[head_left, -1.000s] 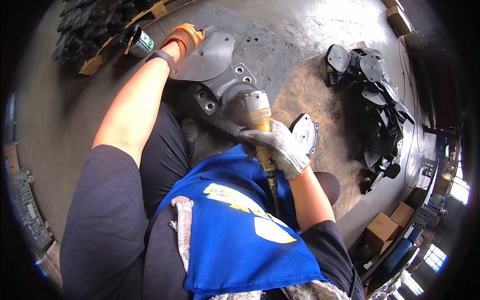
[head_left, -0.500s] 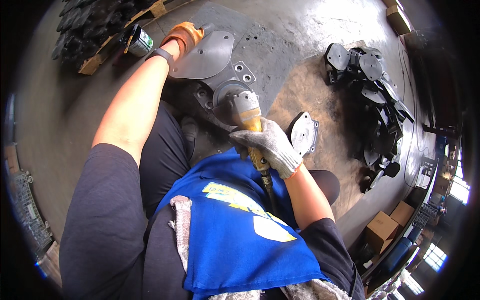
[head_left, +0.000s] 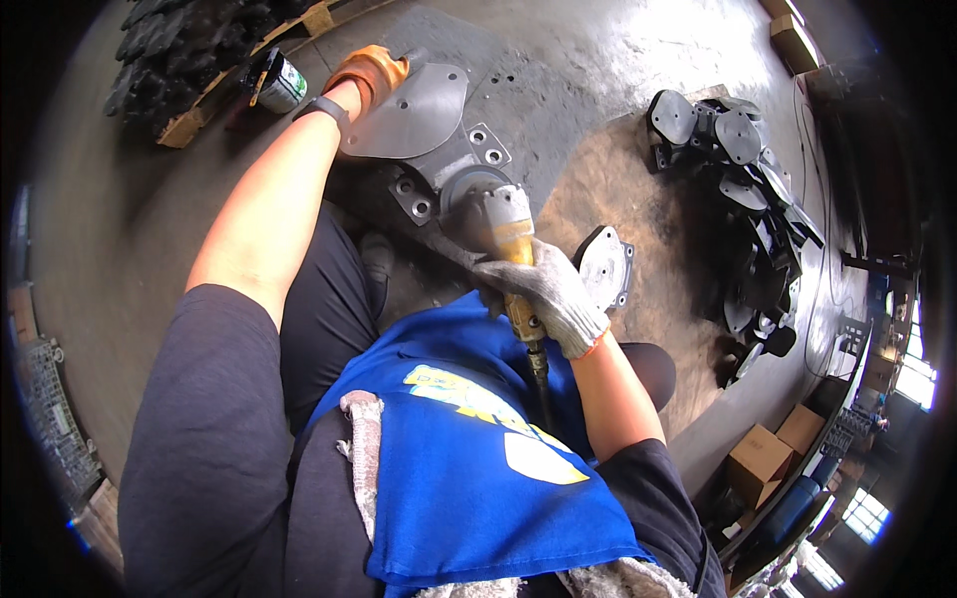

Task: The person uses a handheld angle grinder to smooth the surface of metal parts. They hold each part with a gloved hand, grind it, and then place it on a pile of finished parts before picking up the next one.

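My L hand [head_left: 369, 78] is curled at the far-left edge of the grey plate [head_left: 411, 118]; fingertips hidden, so can't tell if they pinch it. My R hand [head_left: 548, 289] is wrapped round the body of the yellow grinder [head_left: 518, 234], nearer me than the plate and a bit to its R. The disc [head_left: 464, 194] sits over the metal just my side of the plate, btwn its two drilled lugs; can't tell if it's touching.

To do this well, I'd say: light, even pressure, disc at a low, steady angle, small passes, rim off the lug holes. L hand should brace the plate w/ fingers well clear of the disc. Air hose [head_left: 540, 374] trails toward my lap, so best w/ some slack, no snag on the apron [head_left: 488, 478].

Grinder's long axis runs roughly away from me: head toward the plate, tilted slightly L; tail back at me. Plate's own long axis slants, near-L end to far-R end. Lugs flank the disc, one on the plate's near side, t'other nearer its R end.
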`<action>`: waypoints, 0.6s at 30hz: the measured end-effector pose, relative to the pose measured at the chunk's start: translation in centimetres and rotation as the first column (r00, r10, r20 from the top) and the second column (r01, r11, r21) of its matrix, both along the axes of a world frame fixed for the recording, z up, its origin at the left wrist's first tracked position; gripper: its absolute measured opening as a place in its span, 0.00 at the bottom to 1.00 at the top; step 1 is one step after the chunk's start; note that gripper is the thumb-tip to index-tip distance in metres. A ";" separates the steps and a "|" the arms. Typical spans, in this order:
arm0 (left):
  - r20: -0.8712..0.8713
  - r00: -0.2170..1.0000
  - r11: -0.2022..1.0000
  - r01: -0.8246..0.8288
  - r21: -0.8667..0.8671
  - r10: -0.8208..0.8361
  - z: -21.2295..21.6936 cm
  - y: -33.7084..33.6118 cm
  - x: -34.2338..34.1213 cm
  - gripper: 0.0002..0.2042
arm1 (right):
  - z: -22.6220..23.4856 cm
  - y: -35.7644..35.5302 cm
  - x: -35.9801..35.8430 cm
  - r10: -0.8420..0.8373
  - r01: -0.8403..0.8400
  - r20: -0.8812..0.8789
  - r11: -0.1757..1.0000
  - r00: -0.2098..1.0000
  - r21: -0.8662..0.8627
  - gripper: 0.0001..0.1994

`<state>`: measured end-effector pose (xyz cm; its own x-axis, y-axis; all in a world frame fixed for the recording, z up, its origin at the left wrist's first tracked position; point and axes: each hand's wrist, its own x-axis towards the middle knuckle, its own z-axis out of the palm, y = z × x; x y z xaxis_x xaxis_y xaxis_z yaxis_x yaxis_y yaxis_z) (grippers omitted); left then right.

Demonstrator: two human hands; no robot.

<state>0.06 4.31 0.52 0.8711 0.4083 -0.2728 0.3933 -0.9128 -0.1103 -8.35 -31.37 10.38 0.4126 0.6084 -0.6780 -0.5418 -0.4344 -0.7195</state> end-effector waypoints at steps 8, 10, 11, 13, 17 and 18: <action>0.044 0.997 0.998 0.056 -0.011 -0.055 -1.1 0.7 0.1 0.22 | 1.0 0.7 -0.2 0.055 -0.054 0.012 0.998 0.998 -0.026 0.14; 0.001 0.989 0.987 0.145 0.070 -0.145 -0.7 0.5 0.1 0.23 | 0.1 0.9 -0.5 0.040 -0.039 -0.012 0.999 0.999 0.029 0.14; 0.011 0.992 0.991 0.126 0.051 -0.127 -1.0 0.6 0.3 0.23 | -0.2 0.9 -0.5 0.032 -0.031 -0.023 0.998 0.999 0.056 0.14; 0.059 0.998 0.999 0.013 -0.041 -0.011 -2.4 1.8 0.7 0.24 | 0.3 0.7 -0.5 0.049 -0.049 -0.027 0.998 0.998 0.030 0.14; 0.093 0.994 0.991 -0.053 -0.120 0.065 -3.3 2.1 0.9 0.27 | 0.0 0.1 -0.5 0.068 -0.068 -0.012 0.997 0.998 0.028 0.14; 0.097 0.991 0.985 -0.078 -0.153 0.094 -3.0 1.9 0.8 0.27 | 0.3 0.5 -0.5 0.083 -0.083 0.004 0.996 0.997 0.025 0.14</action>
<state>0.88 6.21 -2.46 0.8612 0.4444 -0.2466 0.4731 -0.8783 0.0693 -8.88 -30.90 10.71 0.3617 0.6573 -0.6611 -0.5028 -0.4596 -0.7321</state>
